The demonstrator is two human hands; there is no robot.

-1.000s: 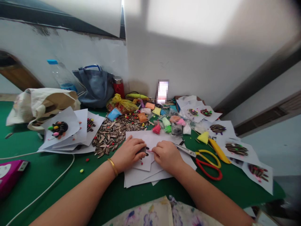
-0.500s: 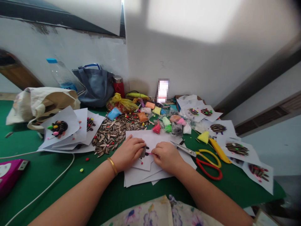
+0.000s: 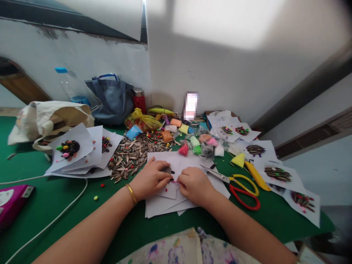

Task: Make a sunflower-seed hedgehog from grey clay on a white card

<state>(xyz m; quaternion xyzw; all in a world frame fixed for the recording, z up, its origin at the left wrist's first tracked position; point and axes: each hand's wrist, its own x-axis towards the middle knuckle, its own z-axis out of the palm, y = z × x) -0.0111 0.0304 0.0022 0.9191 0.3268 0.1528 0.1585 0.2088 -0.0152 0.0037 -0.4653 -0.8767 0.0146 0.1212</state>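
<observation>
On a small sheet of white paper [image 3: 171, 192] lies a grey clay shape [image 3: 166, 170] with small black pieces [image 3: 172, 172] at its right edge. My left hand [image 3: 155, 175] rests over the shape, fingers stretched out, hiding much of it. From the right, my right hand [image 3: 194, 184] pinches a thin pink clay strip [image 3: 175, 182] by its end, with the strip's other end at a black piece. A red clay ball [image 3: 166, 190] sits below the left fingers. More white paper [image 3: 156, 209] is stacked underneath.
Sunflower seeds [image 3: 130, 157] lie heaped behind my left hand. Bags of coloured clay [image 3: 196, 149] are at the back. Scissors [image 3: 229, 179] and a yellow cutter [image 3: 257, 176] lie right. Finished seed pictures stand left [image 3: 90, 161] and right [image 3: 277, 174]. A white cable [image 3: 63, 211] crosses the left.
My left fingers have shifted slightly down and right towards the pink strip, covering more of the grey shape. My right hand has barely moved and keeps its pinch.
</observation>
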